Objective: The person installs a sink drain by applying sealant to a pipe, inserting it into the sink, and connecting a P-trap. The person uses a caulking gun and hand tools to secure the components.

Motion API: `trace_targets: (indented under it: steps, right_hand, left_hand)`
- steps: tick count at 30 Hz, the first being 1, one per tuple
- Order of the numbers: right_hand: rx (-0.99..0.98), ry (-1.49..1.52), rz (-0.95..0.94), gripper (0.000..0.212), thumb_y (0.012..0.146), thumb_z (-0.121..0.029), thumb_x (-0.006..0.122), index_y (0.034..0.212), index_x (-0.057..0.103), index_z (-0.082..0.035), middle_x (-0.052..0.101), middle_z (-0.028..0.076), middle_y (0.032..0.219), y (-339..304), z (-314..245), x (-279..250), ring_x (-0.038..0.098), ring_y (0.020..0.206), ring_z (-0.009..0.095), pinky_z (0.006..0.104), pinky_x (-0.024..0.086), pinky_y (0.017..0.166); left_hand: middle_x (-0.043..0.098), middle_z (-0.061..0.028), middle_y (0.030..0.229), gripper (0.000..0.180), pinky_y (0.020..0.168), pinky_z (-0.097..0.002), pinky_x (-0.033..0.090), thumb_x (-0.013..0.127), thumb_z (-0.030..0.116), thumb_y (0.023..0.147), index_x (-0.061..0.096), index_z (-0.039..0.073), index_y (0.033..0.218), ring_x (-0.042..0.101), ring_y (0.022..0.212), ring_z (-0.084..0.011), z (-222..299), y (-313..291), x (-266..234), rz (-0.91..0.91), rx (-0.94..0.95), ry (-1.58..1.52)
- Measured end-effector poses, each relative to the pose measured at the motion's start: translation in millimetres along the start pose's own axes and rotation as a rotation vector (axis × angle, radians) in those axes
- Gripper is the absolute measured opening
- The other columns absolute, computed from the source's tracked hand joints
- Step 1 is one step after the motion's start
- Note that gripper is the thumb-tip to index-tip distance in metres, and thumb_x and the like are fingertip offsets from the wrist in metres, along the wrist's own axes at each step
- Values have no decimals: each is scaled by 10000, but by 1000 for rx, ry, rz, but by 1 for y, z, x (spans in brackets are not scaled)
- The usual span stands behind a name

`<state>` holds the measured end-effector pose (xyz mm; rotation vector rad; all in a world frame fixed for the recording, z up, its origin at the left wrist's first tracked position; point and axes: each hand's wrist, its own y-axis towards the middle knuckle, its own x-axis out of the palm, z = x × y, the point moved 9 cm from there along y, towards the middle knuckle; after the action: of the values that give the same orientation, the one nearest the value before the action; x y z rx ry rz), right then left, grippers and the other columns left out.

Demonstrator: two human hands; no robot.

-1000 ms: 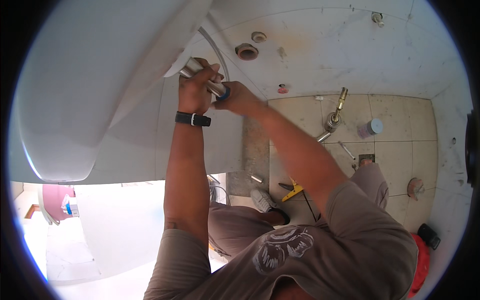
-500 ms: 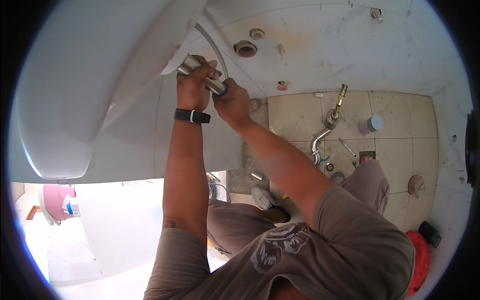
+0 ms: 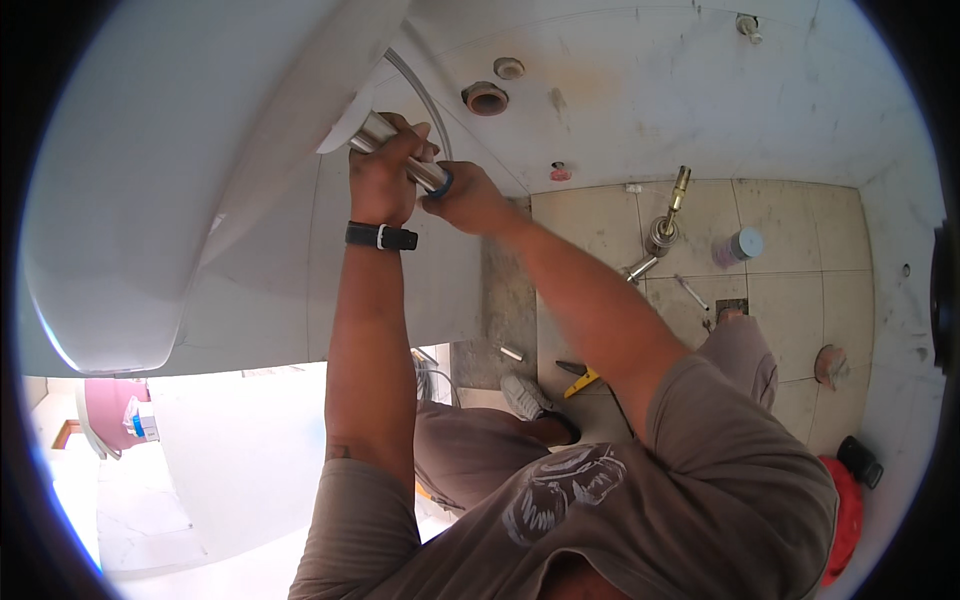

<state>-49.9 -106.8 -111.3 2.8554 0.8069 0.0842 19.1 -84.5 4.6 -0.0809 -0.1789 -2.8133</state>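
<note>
A shiny metal pipe (image 3: 427, 174) slants down from a white collar (image 3: 345, 128) under a large white smooth basin (image 3: 190, 150). My left hand (image 3: 382, 182), with a dark strap on its wrist, is closed around the upper part of this pipe. At the pipe's lower end is a blue ring (image 3: 442, 184). My right hand (image 3: 474, 198) is closed on that end, its fingers and thumb around the ring. Part of the ring is hidden by the right hand. A grey flexible hose (image 3: 425, 88) hangs just behind both hands.
On the tiled floor to the right lie a bent chrome drain pipe with a brass end (image 3: 680, 190), a small canister (image 3: 742, 246) and a white stick (image 3: 692, 294). A yellow-handled tool (image 3: 581, 381) lies below my right forearm. Pipe openings (image 3: 486, 98) pierce the wall.
My right hand has turned on the pipe's lower end, and its forearm has swung right and up. The forearm now covers the floor pipe's curved part, and the yellow-handled tool shows.
</note>
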Motion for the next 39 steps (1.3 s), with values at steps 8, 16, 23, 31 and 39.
trace_targets:
  steps: [8,16,23,31,39]
  right_hand:
    - [207,-273,332,312,816,-238,821,992,650,-46,708,186,831,-97,109,15,704,784,383,463,542,708]
    - [-92,122,207,635,873,-332,820,1377,548,-57,574,145,1393,-121,81,-20,561,1273,250,395,463,1057]
    - [506,288,-460,967,830,-607,772,1549,410,-71,395,230,1571,-178,142,14,431,1429,356,458,366,1160]
    - [1000,-674,-660,982,708,-624,854,1411,553,-7,677,244,1271,-332,324,-31,643,1211,364,407,511,1019]
    - [1165,-677,-220,873,681,-447,890,1342,565,23,648,243,1318,-381,365,-45,651,1207,369,430,523,1034]
  left_hand:
    - [573,-66,853,203,836,-439,502,699,4,821,588,47,986,583,783,-219,-2,5,-4,-49,19,-5]
    - [517,-98,1473,716,1126,-395,392,671,79,878,384,18,1531,495,1360,-239,-105,-88,-43,-162,-306,148]
    - [675,-150,1188,503,943,-389,510,714,185,898,551,-41,1317,647,1076,-251,-199,-222,-11,-323,-438,585]
    - [714,-177,987,365,830,-388,531,705,169,876,618,-7,1183,685,886,-291,-162,-246,-21,-35,-278,697]
    - [699,-69,1077,357,909,-313,501,747,99,883,652,8,1215,642,987,-150,-131,-243,-19,37,-283,569]
